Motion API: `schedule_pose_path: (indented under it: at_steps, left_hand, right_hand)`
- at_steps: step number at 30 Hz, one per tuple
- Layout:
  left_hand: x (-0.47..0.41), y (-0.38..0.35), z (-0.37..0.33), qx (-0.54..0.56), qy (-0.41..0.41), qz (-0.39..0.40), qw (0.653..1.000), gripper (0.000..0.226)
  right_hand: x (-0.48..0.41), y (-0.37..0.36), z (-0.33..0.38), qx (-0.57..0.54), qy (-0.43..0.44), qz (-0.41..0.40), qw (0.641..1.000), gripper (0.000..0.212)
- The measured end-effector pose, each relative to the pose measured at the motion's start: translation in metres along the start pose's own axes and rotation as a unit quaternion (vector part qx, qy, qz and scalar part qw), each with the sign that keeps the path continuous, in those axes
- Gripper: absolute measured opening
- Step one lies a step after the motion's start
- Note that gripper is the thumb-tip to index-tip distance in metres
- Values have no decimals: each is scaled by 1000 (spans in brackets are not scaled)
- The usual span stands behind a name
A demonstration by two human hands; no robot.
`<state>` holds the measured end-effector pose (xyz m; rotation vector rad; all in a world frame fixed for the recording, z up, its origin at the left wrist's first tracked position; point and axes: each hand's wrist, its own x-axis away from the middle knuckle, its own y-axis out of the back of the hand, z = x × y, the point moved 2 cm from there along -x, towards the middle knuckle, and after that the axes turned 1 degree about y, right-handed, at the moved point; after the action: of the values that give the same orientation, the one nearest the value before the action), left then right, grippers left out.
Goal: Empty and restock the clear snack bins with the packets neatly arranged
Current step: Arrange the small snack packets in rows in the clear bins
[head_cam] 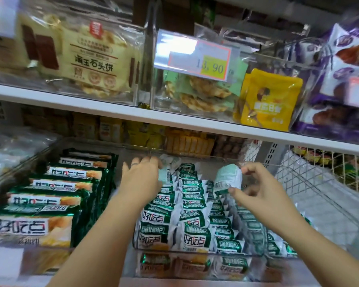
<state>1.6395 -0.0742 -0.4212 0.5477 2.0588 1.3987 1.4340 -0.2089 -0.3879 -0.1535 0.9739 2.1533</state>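
Observation:
A clear snack bin (195,252) on the lower shelf holds several rows of small green-and-white packets (193,216) standing on edge. My left hand (141,177) reaches to the back of the bin and its fingers touch a white packet (168,168) there. My right hand (255,187) pinches another small white-and-green packet (228,177) between thumb and fingers, held above the right rows.
A second clear bin (19,168) at the left holds larger dark green packets (56,201) in a neat row. A white wire basket (311,183) stands at the right. The upper shelf (112,108) carries bins of biscuits, yellow packets (267,100) and a price tag (199,56).

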Motion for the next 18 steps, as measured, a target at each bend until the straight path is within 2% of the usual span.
schedule_pose_path:
  at_steps: [4, 7, 10, 14, 18]
  left_hand:
    - [4, 2, -2, -39, 2, -2, 999, 67]
    - [10, 4, -2, -67, -22, -26, 997, 55]
    - [21, 12, -4, -56, -53, -72, 994, 45]
    - [33, 25, -14, 96, -146, -95, 980, 35]
    - [44, 25, -34, 310, -219, -1, 925, 37]
  right_hand:
    - [17, 5, 3, -193, -67, 3, 979, 25]
    - [25, 1, 3, -313, -105, 5, 944, 24]
    - [28, -3, 6, -358, -114, 40, 926, 31]
    - [26, -8, 13, -373, -107, 73, 919, 41]
    - [23, -18, 16, -361, -84, 81, 925, 31]
